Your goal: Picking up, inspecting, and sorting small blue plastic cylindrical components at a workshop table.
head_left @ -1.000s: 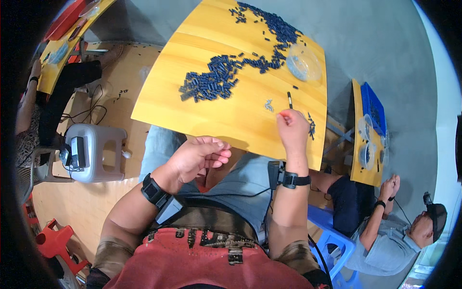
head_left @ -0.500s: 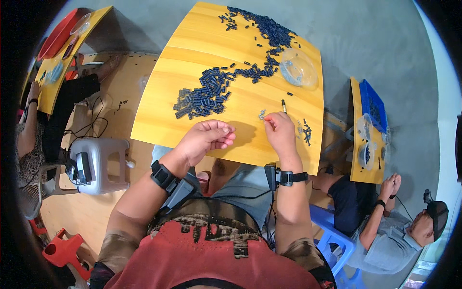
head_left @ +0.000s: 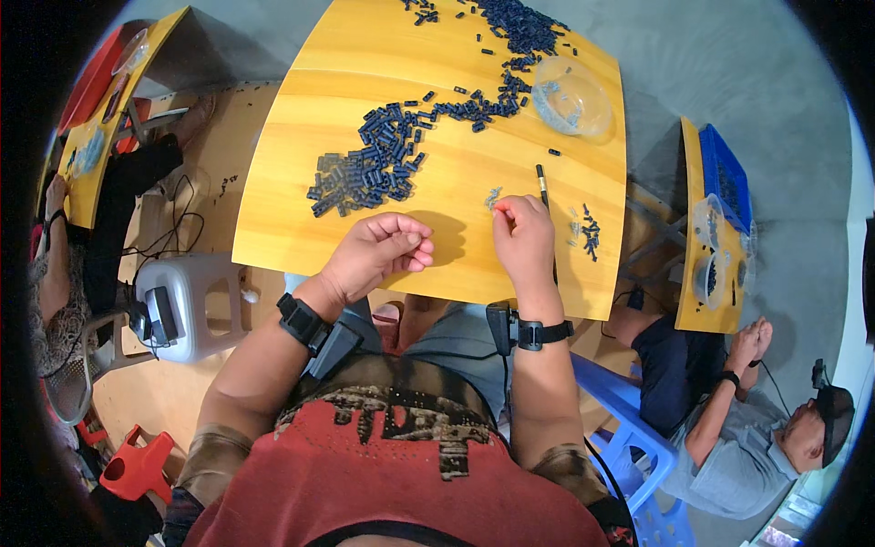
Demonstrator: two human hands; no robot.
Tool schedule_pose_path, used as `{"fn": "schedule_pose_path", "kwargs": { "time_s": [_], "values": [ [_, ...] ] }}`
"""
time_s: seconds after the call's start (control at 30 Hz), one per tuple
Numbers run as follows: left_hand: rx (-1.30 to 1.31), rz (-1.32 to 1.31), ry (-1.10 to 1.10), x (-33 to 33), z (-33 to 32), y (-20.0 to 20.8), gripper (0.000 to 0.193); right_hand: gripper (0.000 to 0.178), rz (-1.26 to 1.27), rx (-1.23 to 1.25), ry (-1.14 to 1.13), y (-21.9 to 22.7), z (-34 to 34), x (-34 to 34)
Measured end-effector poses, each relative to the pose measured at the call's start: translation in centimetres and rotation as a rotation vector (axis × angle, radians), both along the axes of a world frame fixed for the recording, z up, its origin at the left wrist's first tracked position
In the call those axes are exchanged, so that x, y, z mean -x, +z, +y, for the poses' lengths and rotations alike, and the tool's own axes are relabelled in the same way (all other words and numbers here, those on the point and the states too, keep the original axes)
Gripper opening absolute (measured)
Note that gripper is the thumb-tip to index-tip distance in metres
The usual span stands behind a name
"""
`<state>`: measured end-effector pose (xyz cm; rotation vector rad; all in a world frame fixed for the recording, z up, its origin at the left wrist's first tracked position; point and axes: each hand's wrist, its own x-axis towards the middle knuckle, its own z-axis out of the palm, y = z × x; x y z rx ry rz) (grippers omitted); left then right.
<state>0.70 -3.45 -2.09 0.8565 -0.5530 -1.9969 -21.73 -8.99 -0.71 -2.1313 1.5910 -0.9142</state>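
My left hand (head_left: 383,248) is held above the near edge of the yellow table (head_left: 301,118), palm turned inward. Its fingers curl in against the thumb, and anything between them is too small to make out. My right hand (head_left: 525,232) pinches thumb and forefinger together beside a little cluster of small silvery pieces (head_left: 493,198); what is in the pinch is hidden. Under that hand lies a slim dark pen-like tool (head_left: 542,182). A heap of small black cylindrical parts (head_left: 365,169) sits beyond my left hand. Small black pieces (head_left: 591,232) and a few pale ones lie right of my right hand.
A clear round tub (head_left: 572,96) with small silvery pieces stands at the far right of the table. More black parts (head_left: 519,27) trail to the far edge. At the right, a co-worker (head_left: 729,456) sits by another table with a blue tray (head_left: 725,178). A grey stool (head_left: 187,305) stands left.
The view has shifted, so the table sits a little higher and its contents are displaced. Both hands keep nearly the same pose, the right one still pinching by the silvery pieces.
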Motion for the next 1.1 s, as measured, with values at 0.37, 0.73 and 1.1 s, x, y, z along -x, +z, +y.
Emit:
{"fn": "schedule_pose_path", "kwargs": {
  "time_s": [0.37,0.73,1.1],
  "values": [
    [-0.003,0.027,-0.024,-0.1,-0.1,-0.4,0.016,0.007,0.053,0.015,0.015,-0.2,2.0,-0.1],
    [0.010,0.082,-0.031,-0.3,-0.3,-0.4,0.016,0.010,-0.080,-0.123,-0.032,0.4,2.3,1.7],
    [0.026,0.094,0.018,-0.2,0.1,-0.4,0.016,0.006,0.004,-0.089,0.007,1.6,2.4,1.2]
  ]
}}
